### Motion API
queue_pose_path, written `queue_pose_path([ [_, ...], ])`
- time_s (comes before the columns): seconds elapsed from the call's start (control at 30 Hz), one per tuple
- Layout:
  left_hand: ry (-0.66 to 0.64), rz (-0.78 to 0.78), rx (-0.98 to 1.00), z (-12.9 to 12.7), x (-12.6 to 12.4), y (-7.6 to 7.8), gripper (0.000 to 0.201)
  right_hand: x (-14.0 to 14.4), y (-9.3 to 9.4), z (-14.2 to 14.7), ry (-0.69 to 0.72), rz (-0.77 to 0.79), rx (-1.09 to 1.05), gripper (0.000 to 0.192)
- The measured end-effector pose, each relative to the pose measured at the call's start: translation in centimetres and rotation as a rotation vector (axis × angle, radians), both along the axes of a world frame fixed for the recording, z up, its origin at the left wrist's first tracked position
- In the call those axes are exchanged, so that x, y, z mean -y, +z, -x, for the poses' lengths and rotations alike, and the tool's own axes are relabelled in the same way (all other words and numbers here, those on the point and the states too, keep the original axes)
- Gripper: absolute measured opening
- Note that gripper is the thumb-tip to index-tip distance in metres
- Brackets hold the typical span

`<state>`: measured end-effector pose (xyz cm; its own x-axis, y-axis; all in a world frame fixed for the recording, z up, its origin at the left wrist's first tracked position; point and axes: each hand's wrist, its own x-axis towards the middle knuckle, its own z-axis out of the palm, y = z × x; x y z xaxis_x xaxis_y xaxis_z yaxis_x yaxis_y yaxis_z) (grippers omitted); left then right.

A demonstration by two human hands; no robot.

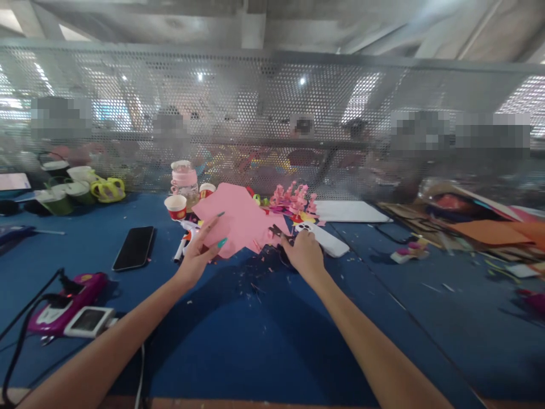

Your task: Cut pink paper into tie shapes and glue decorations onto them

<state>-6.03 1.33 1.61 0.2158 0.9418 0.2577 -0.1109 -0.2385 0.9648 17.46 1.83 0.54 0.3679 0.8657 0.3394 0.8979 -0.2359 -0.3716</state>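
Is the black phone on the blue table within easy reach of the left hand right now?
Probably yes. The black phone lies flat on the table, left of the left hand with nothing between, but that hand holds the pink paper.

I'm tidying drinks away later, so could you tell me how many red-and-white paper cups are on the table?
2. One paper cup stands left of the pink sheet; a second cup sits behind it beside the pink bottle. Others may hide behind the clutter.
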Motion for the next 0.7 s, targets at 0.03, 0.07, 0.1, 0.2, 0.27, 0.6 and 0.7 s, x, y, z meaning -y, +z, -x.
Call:
queue_pose_path([
  [0.03, -0.031, 0.013, 0.016, -0.1, 0.1, -0.1, 0.066, 0.0, -0.2, 0.3, 0.056, -0.085, -0.034, 0.041],
  [0.07, -0.064, 0.025, 0.035, -0.1, 0.2, -0.2, 0.068, -0.1, -0.4, 0.6, 0.14, -0.162, -0.102, 0.041],
  [0.1, -0.099, 0.036, 0.054, -0.2, 0.4, -0.3, 0.07, -0.1, -0.6, 1.0, 0.237, -0.222, -0.217, 0.044],
  [0.2, -0.225, 0.058, 0.064, -0.7, 1.3, -0.5, 0.074, 0.1, -0.9, 2.6, 0.508, -0.261, -0.744, 0.054],
  [0.27, -0.354, 0.069, 0.043, -1.1, 2.0, -0.6, 0.077, 0.3, -0.8, 3.5, 0.591, -0.255, -1.003, 0.053],
  [0.6, 0.065, -0.128, 0.187, -0.8, 0.5, -0.9, 0.063, -0.6, 0.7, -0.2, 0.681, 0.033, -0.951, 0.045],
  [0.7, 0.029, 0.001, 0.172, -0.6, -0.5, -0.9, 0.062, -0.4, 0.7, -0.5, 0.766, 0.196, -0.82, 0.044],
])
